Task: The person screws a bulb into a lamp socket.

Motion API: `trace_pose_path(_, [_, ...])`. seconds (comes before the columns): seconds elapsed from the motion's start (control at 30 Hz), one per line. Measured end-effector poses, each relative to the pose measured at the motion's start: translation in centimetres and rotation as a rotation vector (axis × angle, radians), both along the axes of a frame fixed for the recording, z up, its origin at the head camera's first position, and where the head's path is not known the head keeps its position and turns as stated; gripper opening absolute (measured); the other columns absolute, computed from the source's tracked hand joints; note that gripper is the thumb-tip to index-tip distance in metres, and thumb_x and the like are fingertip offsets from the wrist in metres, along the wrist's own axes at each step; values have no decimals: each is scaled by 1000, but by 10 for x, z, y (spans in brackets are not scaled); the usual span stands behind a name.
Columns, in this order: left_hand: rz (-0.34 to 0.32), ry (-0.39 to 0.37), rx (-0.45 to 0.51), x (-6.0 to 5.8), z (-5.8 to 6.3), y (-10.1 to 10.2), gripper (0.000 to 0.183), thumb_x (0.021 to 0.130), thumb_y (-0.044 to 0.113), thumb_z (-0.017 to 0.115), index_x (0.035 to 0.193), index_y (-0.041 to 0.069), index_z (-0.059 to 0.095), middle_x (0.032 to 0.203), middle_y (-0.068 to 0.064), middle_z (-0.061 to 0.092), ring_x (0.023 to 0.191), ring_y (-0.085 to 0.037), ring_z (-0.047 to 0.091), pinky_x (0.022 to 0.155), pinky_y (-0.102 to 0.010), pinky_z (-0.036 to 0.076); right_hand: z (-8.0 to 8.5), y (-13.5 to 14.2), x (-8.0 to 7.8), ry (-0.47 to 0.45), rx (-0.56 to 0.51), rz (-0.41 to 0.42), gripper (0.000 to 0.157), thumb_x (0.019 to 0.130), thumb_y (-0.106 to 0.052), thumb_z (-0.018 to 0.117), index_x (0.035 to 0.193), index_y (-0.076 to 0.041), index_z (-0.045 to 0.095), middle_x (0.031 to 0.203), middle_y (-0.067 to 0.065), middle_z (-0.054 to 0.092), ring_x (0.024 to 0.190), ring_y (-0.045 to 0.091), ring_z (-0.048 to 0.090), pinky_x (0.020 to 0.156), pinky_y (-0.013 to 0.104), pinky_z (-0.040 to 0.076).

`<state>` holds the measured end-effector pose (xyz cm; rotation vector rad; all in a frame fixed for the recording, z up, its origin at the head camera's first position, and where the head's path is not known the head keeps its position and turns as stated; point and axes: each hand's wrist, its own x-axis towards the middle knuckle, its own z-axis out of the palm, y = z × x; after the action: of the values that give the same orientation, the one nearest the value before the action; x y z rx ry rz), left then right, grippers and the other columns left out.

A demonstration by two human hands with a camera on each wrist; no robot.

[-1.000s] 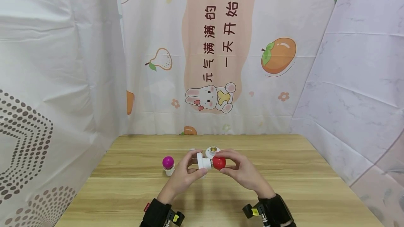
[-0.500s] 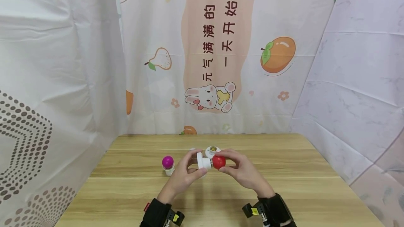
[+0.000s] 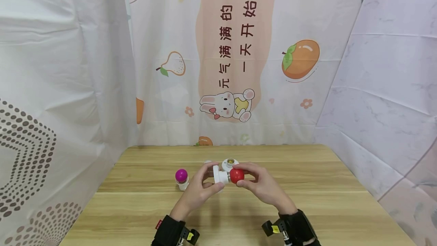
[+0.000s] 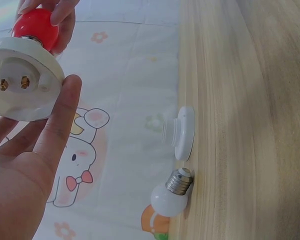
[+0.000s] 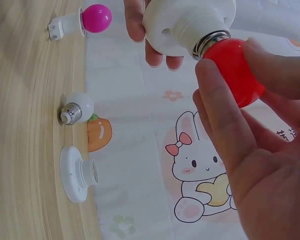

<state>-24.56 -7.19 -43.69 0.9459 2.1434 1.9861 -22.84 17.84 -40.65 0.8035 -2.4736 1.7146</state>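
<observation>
Above the table, my left hand [image 3: 198,191] grips a white lamp socket [image 3: 221,175] by its round base, its opening turned to the right. My right hand [image 3: 261,185] pinches a red light bulb [image 3: 237,176] between thumb and fingers. The bulb's metal screw end sits partly in the socket's mouth, with some thread showing in the right wrist view. Two brass contacts show on the underside of the socket base [image 4: 25,95] in the left wrist view.
Behind the hands, a second white lamp socket [image 3: 229,163] stands on the wooden table [image 3: 307,193]. A white bulb [image 5: 80,107] lies beside it. At the left a magenta bulb [image 3: 181,176] sits in a white plug-in holder [image 5: 67,26]. A printed curtain [image 3: 170,105] hangs behind.
Fingers of my right hand have shifted slightly on the red bulb. The socket and my left hand hold the same place.
</observation>
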Motion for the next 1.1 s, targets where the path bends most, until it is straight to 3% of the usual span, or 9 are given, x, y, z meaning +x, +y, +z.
trace_pose_path(0.33, [-13, -17, -9, -1, -1, 0, 57, 97, 17, 70, 148, 14, 43, 136, -17, 52, 123, -30, 54, 91, -34, 57, 1, -2, 2, -54, 5, -36, 42, 94, -14, 74, 134, -7, 65, 136, 17, 59, 113, 32, 61, 83, 30, 58])
trace_pose_path(0.7, [-1, 2, -19, 0, -1, 0, 57, 96, 17, 71, 147, 15, 45, 136, -12, 53, 123, -29, 55, 91, -33, 57, -2, -4, 2, -73, 25, -87, 39, 98, -19, 70, 133, -3, 64, 121, 16, 66, 105, 31, 65, 80, 31, 60])
trace_pose_path(0.97, [2, -7, -20, 0, 0, 1, 57, 96, 18, 71, 147, 14, 45, 136, -13, 54, 123, -29, 55, 92, -33, 57, -2, -3, 1, -87, -6, -45, 42, 98, -19, 70, 134, 0, 62, 121, 19, 65, 103, 31, 66, 81, 33, 60])
trace_pose_path(1.1, [0, -10, -18, 0, 0, 0, 57, 96, 18, 70, 147, 15, 44, 136, -15, 53, 123, -29, 54, 92, -33, 56, -1, -3, 1, -52, 14, -38, 44, 98, -20, 70, 136, -1, 60, 124, 18, 63, 107, 30, 64, 83, 33, 60])
